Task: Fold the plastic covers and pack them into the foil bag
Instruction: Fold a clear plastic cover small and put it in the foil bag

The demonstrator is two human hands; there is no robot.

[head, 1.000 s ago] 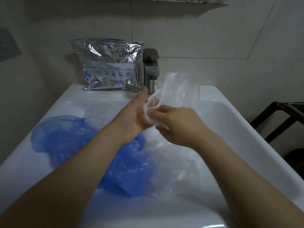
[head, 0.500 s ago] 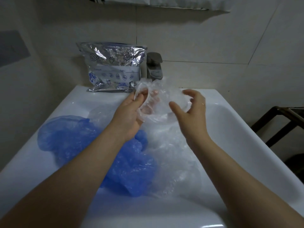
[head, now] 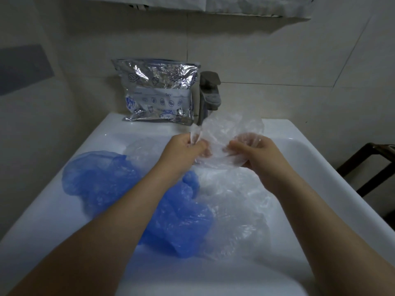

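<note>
Over the white sink basin (head: 333,159) both my hands hold one clear plastic cover (head: 230,129) spread between them. My left hand (head: 183,150) pinches its left edge, and my right hand (head: 256,150) grips its right side, fingers showing through the film. A silver foil bag (head: 158,92) with blue print stands upright at the back of the sink, against the wall, left of the tap. Below my arms lie crumpled blue plastic covers (head: 106,176) and more clear plastic covers (head: 241,210) in the basin.
A dark metal tap (head: 209,95) stands right of the foil bag. Tiled wall rises behind the sink. A dark wooden frame (head: 367,167) stands beyond the sink's right edge.
My right hand, open half a second ago, now grips the clear cover. Both hands have moved apart and the cover is stretched wider between them.
</note>
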